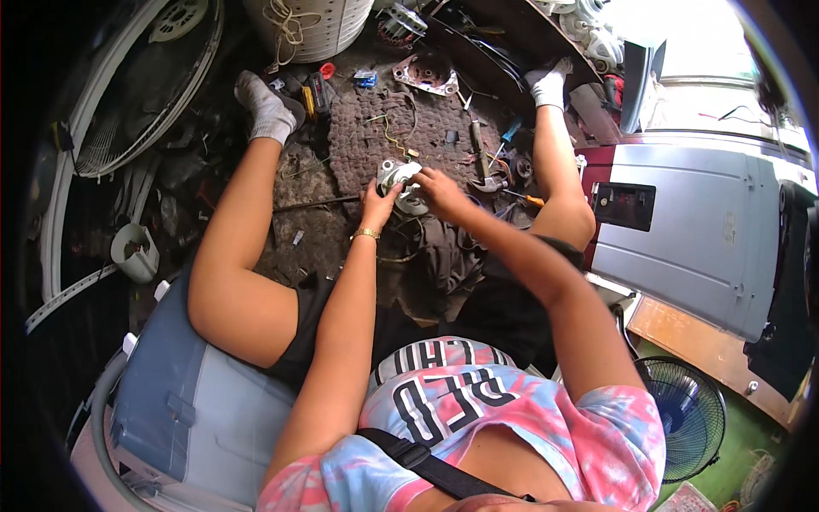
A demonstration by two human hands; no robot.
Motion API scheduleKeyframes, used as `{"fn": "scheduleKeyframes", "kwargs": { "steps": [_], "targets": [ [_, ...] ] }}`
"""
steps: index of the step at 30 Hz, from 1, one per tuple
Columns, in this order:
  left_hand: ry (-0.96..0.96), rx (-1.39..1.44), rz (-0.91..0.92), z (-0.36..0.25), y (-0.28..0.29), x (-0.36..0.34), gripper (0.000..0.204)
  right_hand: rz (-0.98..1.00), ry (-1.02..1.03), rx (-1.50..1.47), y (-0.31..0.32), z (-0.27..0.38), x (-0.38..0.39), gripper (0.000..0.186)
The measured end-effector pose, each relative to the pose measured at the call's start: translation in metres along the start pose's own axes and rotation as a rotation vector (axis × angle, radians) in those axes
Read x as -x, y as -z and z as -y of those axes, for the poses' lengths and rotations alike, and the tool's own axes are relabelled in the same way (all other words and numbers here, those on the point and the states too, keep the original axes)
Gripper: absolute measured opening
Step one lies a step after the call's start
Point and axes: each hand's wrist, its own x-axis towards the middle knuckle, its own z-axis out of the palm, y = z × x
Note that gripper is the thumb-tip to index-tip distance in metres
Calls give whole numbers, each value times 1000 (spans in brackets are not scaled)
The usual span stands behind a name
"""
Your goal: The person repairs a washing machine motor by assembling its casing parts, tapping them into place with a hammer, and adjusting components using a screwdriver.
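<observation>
A small silver metal housing (397, 173), rounded with a lug on its side, is held up between my hands over the mat. My left hand (376, 205) grips its lower left side, thumb on the near face. My right hand (444, 194) closes its bent fingers on the right edge of the housing; anything small between them is hidden. Just below sits another round pale metal piece (414, 205), partly covered by my hands. A thin yellow wire (390, 135) lies beyond the housing. To the right rests a hammer (479, 149) with its head toward me.
A brown woven mat (350, 128) lies between my legs. Around it are a metal bracket (426, 73), a yellow-and-black power tool (316, 96), an orange-handled screwdriver (534, 201) and a dark cloth (450, 252). A grey appliance panel (682, 230) stands right; a fan guard (145, 94) leans left.
</observation>
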Motion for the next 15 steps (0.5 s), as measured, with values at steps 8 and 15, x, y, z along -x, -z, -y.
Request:
{"fn": "scheduleKeyframes", "kwargs": {
  "steps": [8,15],
  "targets": [
    [-10,41,-24,0,-9,-7,98,-1177,-654,-1487,-52,33,-44,40],
    [-51,94,-62,12,-10,-14,97,-1002,-511,-1358,-49,26,-44,46]
  ]
}}
